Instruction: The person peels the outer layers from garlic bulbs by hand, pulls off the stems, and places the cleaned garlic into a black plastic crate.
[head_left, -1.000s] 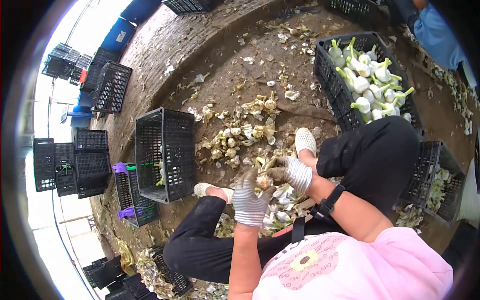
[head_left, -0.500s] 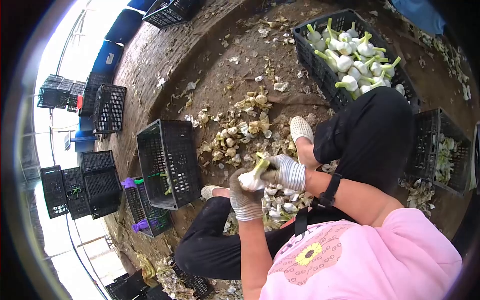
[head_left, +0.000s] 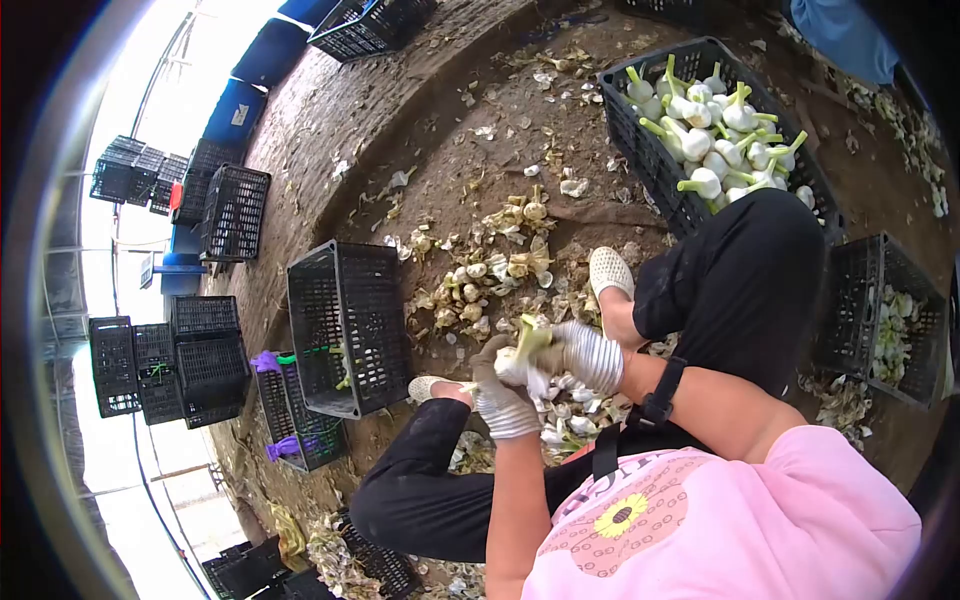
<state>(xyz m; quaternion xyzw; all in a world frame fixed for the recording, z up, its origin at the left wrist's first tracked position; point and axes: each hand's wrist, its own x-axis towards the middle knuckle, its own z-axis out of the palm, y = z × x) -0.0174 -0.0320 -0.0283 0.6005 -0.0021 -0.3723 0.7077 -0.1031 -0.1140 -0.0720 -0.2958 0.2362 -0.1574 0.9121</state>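
Note:
In a striped, soiled work glove, my left hand point(head_left: 503, 402) is closed round a white garlic bulb point(head_left: 510, 368) with a short green stem point(head_left: 527, 338). My right hand point(head_left: 590, 358), gloved the same way, is pressed to the stem side of that bulb, its fingers curled and a little blurred. A loose strip of pale skin hangs from the bulb between both hands. Right below them, a heap of white garlic bulbs and peelings point(head_left: 575, 405) lies on the ground between my legs.
A black crate full of garlic point(head_left: 660, 165) stands beyond my right knee. An upright black crate point(head_left: 350, 325) is to the left. Brownish bulbs point(head_left: 465, 290) and scraps litter the soil. Another crate with peelings point(head_left: 850, 310) sits at far right; stacked crates point(head_left: 205, 350) are at far left.
The view has shifted slightly, so the surroundings appear a little lower and to the right. My right hand has moved against the bulb, and a strip of skin now hangs from it.

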